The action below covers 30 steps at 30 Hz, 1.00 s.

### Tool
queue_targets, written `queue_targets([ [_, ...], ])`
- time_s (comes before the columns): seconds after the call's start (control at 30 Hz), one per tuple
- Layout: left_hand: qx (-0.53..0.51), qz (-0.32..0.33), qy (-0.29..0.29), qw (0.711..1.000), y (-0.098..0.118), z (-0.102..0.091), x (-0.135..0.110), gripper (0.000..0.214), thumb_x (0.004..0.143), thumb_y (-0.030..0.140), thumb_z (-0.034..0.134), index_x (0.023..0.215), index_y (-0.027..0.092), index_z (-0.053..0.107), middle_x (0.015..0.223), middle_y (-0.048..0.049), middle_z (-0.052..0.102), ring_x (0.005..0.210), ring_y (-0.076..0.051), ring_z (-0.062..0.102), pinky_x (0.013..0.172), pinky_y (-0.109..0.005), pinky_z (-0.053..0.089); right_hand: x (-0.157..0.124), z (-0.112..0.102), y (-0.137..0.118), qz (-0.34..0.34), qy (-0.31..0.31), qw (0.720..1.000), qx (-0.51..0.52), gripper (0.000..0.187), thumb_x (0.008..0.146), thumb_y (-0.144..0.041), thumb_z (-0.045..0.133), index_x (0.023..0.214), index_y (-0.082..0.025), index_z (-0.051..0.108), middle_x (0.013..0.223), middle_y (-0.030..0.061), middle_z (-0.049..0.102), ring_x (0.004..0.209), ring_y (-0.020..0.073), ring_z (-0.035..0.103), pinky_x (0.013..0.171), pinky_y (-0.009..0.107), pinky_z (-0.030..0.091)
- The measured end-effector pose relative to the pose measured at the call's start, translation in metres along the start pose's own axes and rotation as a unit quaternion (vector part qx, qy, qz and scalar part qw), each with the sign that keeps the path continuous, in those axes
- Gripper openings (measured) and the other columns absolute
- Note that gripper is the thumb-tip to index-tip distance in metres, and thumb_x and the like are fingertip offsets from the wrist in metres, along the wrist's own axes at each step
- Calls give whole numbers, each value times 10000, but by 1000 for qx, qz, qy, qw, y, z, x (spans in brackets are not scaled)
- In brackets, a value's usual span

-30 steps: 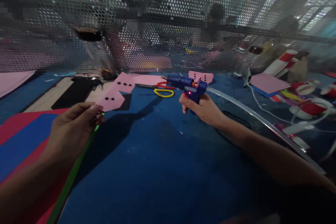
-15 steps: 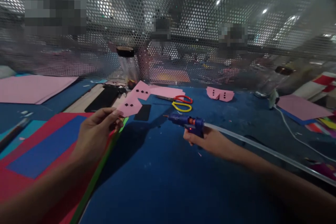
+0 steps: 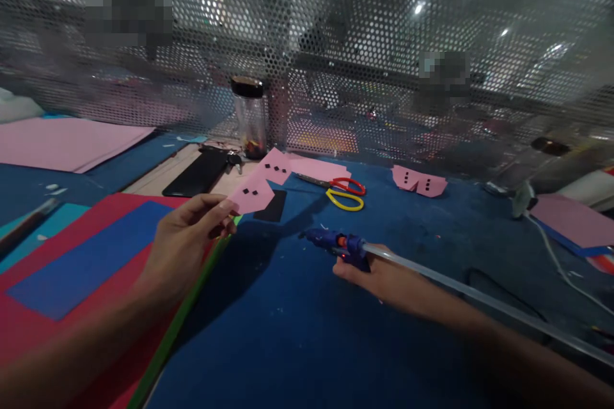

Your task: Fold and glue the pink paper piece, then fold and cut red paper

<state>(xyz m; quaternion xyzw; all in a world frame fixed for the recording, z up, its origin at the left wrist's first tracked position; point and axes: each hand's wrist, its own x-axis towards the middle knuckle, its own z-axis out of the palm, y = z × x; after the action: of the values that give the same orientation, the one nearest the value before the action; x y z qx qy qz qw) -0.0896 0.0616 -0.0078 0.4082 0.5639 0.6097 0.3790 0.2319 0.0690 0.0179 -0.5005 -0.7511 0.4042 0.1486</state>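
Between the thumb and fingers of my left hand (image 3: 189,239) is a pink paper cutout (image 3: 259,186) with black diamond marks, held up above the table. My right hand (image 3: 371,275) is wrapped round a blue glue gun (image 3: 336,243), its nozzle pointing left. A long clear glue stick (image 3: 432,273) runs out of the gun's back over my right forearm. Scissors (image 3: 343,193) with one red and one yellow handle lie beyond the gun. Further right stands a folded pink paper piece (image 3: 419,181) with similar black marks.
A lidded clear jar (image 3: 250,121) stands by the perforated metal screen (image 3: 336,32). A black phone (image 3: 196,171) lies left of it. Red sheets (image 3: 108,339) and a blue strip (image 3: 86,262) lie under my left arm. Pink sheets (image 3: 71,144) are at far left. A white cable (image 3: 551,262) crosses the right side.
The glue gun has tipped and dropped slightly, its nozzle a little lower. My left hand still holds the pink cutout. The whole view has shifted, with things appearing further right.
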Motion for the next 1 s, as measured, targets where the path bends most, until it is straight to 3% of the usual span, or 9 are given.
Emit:
queue_targets([
  [0.37, -35, -7, -22, 999, 2, 1, -1, 189, 795, 374, 830, 881, 232, 740, 807, -6, 652, 678, -135, 574, 622, -257, 457, 3, 6, 6, -35, 11, 999, -6, 344, 904, -556, 640, 842, -219, 672, 716, 4, 666, 597, 155, 559, 499, 260, 382],
  [1.0, -41, -21, -27, 999, 6, 4, -2, 199, 776, 370, 842, 865, 223, 741, 789, -4, 653, 680, -122, 571, 601, -232, 447, 4, 3, -1, -26, -1, 999, -42, 301, 921, -531, 629, 877, -234, 654, 772, 5, 697, 637, 167, 610, 526, 273, 398],
])
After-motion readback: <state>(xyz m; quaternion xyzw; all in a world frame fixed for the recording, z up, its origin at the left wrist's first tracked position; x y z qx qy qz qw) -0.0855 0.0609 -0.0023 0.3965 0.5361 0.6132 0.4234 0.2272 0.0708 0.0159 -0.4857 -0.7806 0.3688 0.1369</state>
